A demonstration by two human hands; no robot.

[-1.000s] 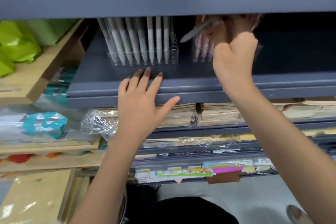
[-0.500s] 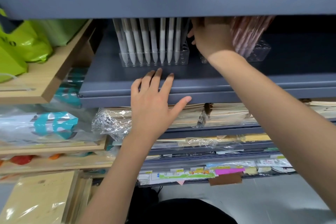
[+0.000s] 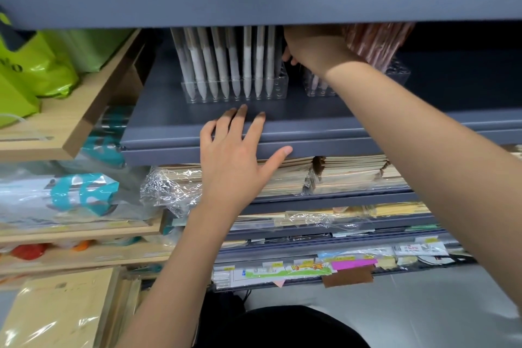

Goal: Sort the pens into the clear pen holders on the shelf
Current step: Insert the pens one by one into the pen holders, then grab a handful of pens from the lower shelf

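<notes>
Though labels (image 3: 285, 270) blur, left hand (image 3: 234, 162) lies spread on the shelf (image 3: 169, 133); right hand (image 3: 313, 49) has its fingers hidden.

White pens (image 3: 234, 65) upright in clear holder (image 3: 280, 87)

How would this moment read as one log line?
left hand: flat on shelf | right hand: at pink pens, grip hidden | white pens: standing in holder

Matt grey metal shelf (image 3: 175, 133), clear glossy plastic pen holder (image 3: 278, 89), crinkly shiny plastic wrap (image 3: 166, 189)
</notes>
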